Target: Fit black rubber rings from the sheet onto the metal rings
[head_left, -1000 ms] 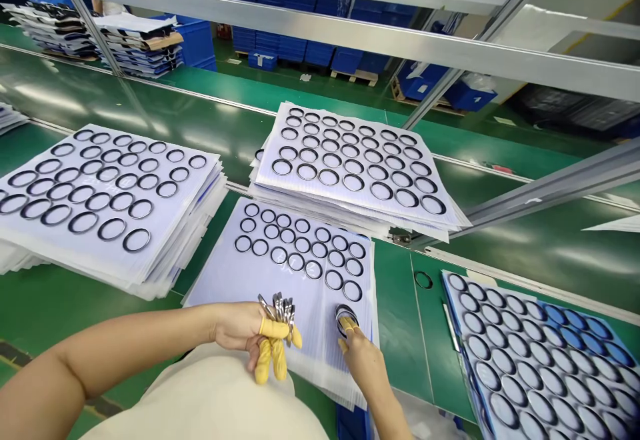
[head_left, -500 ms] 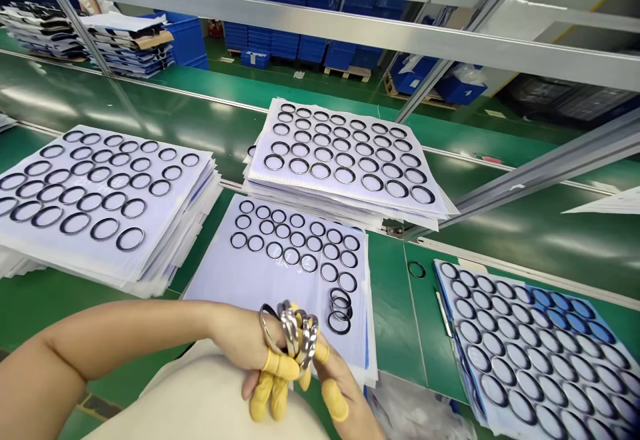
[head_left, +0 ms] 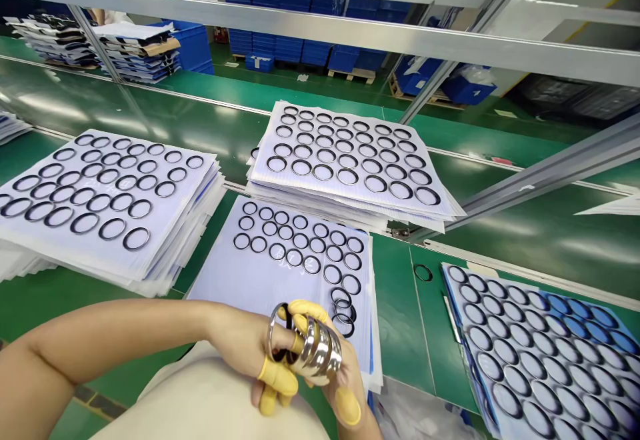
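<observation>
hands 2: left hand (head_left: pixel 240 340), right hand (head_left: pixel 350 377) | ring-covered sheet stacks (head_left: pixel 167 223) 4 | loose ring (head_left: pixel 423 273) 1 | held ring bundle (head_left: pixel 313 350) 1

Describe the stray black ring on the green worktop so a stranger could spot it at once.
Find the green worktop, then the gap between the near middle sheet and the blue-backed sheet on the right. One black ring lies there on the bare green surface. All other black rings sit on sheets; this one lies alone.

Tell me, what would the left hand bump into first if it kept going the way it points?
Probably the right hand, close against the shiny rings the left hand holds. Depth is hard to judge.
</observation>
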The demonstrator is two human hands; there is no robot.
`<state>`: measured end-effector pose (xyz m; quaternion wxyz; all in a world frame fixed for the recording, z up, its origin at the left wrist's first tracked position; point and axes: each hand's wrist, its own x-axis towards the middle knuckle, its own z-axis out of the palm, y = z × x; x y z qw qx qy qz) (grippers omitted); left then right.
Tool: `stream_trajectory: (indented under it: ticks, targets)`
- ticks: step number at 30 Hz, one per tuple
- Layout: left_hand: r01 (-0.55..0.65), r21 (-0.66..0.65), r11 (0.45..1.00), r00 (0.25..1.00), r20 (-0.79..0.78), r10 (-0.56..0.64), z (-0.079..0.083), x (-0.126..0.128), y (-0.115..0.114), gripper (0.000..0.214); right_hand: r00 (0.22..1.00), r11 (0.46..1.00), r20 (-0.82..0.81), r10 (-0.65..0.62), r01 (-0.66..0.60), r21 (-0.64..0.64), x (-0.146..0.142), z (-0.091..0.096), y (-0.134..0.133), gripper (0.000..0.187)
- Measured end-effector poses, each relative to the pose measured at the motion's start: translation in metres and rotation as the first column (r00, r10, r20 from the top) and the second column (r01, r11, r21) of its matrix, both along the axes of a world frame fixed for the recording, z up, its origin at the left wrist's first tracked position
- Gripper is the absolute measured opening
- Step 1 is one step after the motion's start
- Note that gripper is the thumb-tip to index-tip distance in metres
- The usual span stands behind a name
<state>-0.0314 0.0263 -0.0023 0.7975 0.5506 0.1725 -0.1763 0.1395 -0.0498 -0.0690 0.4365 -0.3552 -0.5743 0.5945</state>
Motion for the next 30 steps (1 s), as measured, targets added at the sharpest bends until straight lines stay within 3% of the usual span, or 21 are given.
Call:
stream_trajectory:
  ticks: [2, 4, 6, 8, 10, 13, 16, 19, 24, 30]
  targets:
    - [-0.069, 0.116, 0.991, 0.998, 0.017, 0.067, 0.007, -0.003, -0.002, 0.004, 0.999, 1.000, -0.040, -0.018, 0.019, 0.010, 0.000, -0.002, -0.003, 0.091]
    - [-0.051, 0.315, 0.948, 0.998, 0.045, 0.039, 0.015, -0.006, -0.004, 0.003, 0.998, 1.000, -0.056, -0.014, 0.015, 0.018, -0.002, 0.001, -0.005, 0.086]
    - [-0.043, 0.537, 0.843, 0.997, 0.079, 0.000, 0.021, -0.007, -0.004, 0.010, 0.997, 0.999, -0.066, -0.025, 0.027, 0.023, -0.004, 0.006, -0.005, 0.085]
    - [-0.072, 0.658, 0.749, 0.993, 0.114, -0.005, 0.022, -0.008, -0.003, 0.020, 0.996, 0.998, -0.078, -0.047, 0.049, 0.028, -0.006, 0.010, -0.005, 0.087]
    - [-0.126, 0.638, 0.760, 0.980, 0.200, -0.005, 0.017, -0.009, -0.001, 0.035, 0.995, 0.997, -0.079, -0.062, 0.065, 0.036, -0.008, 0.013, -0.004, 0.088]
    - [-0.195, 0.412, 0.890, 0.900, 0.435, -0.004, 0.007, -0.009, 0.004, 0.057, 0.996, 0.997, -0.072, -0.056, 0.060, 0.053, -0.009, 0.017, -0.002, 0.084]
    - [-0.202, 0.228, 0.953, 0.822, 0.569, 0.038, 0.004, -0.008, 0.004, 0.067, 0.992, 0.993, -0.128, -0.003, 0.018, 0.115, -0.009, 0.024, 0.002, 0.076]
    - [-0.246, 0.161, 0.956, 0.850, 0.510, 0.133, 0.008, -0.008, 0.001, 0.071, 0.991, 0.966, -0.126, 0.035, -0.001, 0.257, -0.007, 0.031, 0.005, 0.070]
    - [-0.306, 0.118, 0.945, 0.884, 0.404, 0.236, 0.010, -0.011, -0.002, 0.051, 0.994, 0.907, 0.019, -0.111, 0.093, 0.411, -0.006, 0.035, -0.001, 0.061]
    - [-0.314, 0.404, 0.859, 0.900, 0.415, 0.134, 0.013, -0.017, 0.003, 0.051, 0.979, 0.897, 0.178, -0.098, 0.010, 0.442, -0.005, 0.045, -0.009, 0.042]
